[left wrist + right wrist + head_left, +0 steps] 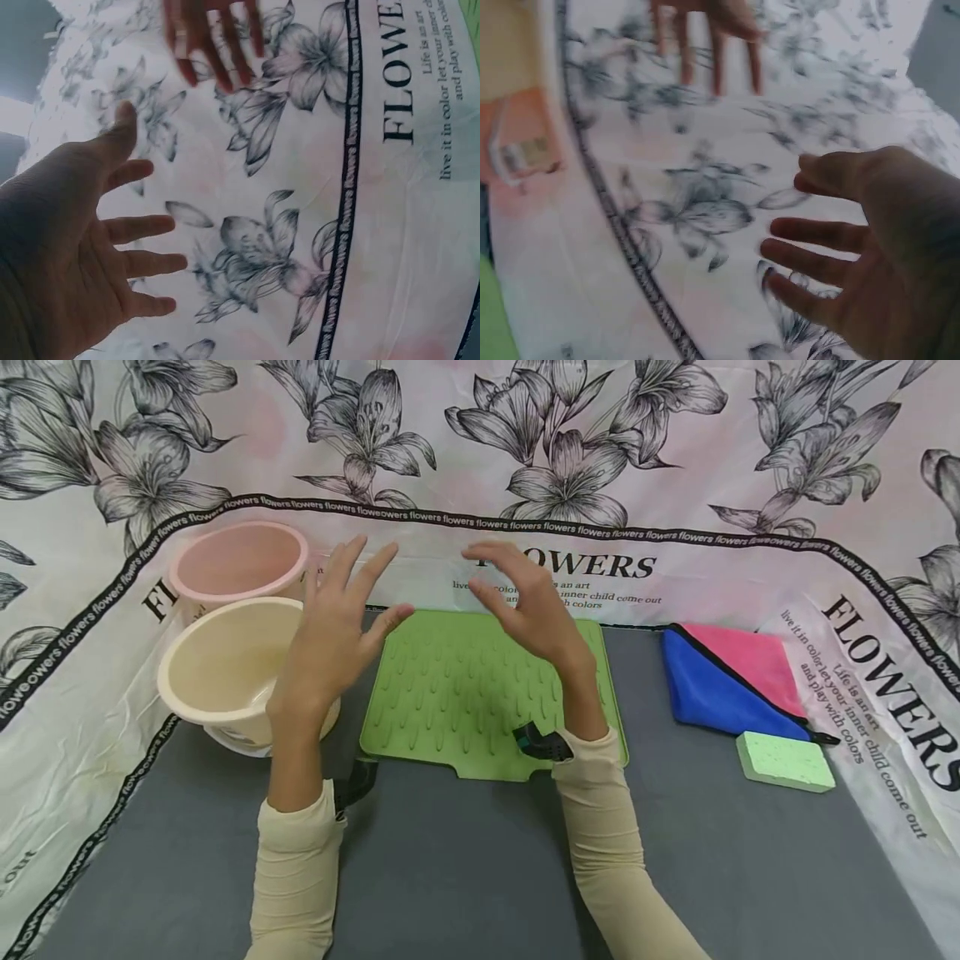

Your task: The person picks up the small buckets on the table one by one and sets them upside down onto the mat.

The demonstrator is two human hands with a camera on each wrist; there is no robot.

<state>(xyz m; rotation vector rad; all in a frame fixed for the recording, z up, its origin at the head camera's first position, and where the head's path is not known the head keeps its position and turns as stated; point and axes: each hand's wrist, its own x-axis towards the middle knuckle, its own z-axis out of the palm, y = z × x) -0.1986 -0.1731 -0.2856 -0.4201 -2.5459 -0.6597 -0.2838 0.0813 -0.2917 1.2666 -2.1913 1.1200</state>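
Both hands are raised in the air and hold nothing. In the head view my left hand (326, 639), fingers spread, overlaps the right side of the cream tub (213, 664). My right hand (536, 602) hangs over the far part of the green studded mat (480, 693), its fingers pointing up and to the left. The left wrist view shows the left palm (82, 247) with its fingers apart. In the right wrist view the right hand (870, 240) has its fingers extended, and the other hand (712, 30) is at the top.
A pink tub (240, 564) stands behind the cream one on the left. At the right lie a folded blue and pink cloth (727, 681) and a pale green sponge (785, 762) on the grey table (450, 860). A flower-printed sheet (442, 443) hangs behind.
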